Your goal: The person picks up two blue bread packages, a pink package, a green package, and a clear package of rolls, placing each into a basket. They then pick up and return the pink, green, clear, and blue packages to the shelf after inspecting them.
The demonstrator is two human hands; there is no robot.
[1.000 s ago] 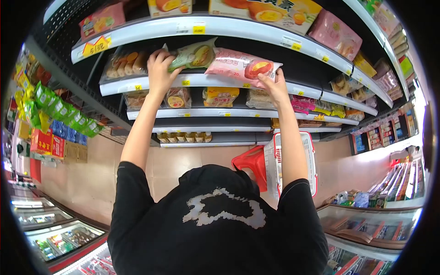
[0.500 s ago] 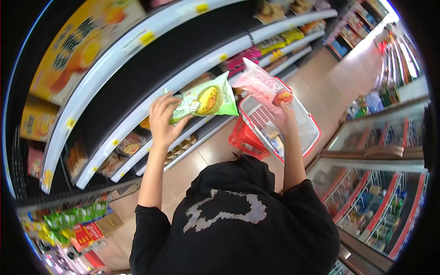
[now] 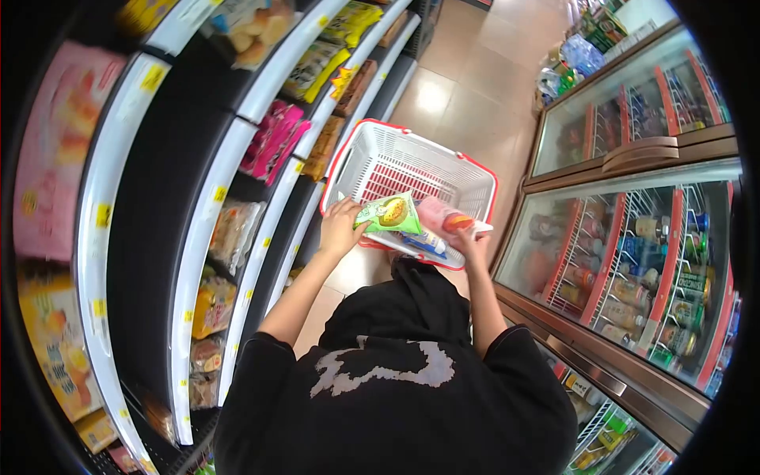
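My left hand (image 3: 341,229) grips the left end of a green package (image 3: 393,214) with a yellow filled food printed on it, over the near left part of a white basket (image 3: 467,168) with a red rim. My right hand (image 3: 472,245) holds a pink package (image 3: 440,215) by its right end, above the near right part of the basket. A blue and white package (image 3: 427,243) lies in the basket beneath them.
Shelves with packaged food (image 3: 269,142) rise on the left, close to the basket. Glass-door coolers (image 3: 625,261) of bottles and cans line the right side. Tiled floor (image 3: 467,71) runs ahead between them.
Both packages have moved from beside the shelf and the basket's edge to over the basket, closer together. The view has turned, and the basket now shows more fully in the middle.
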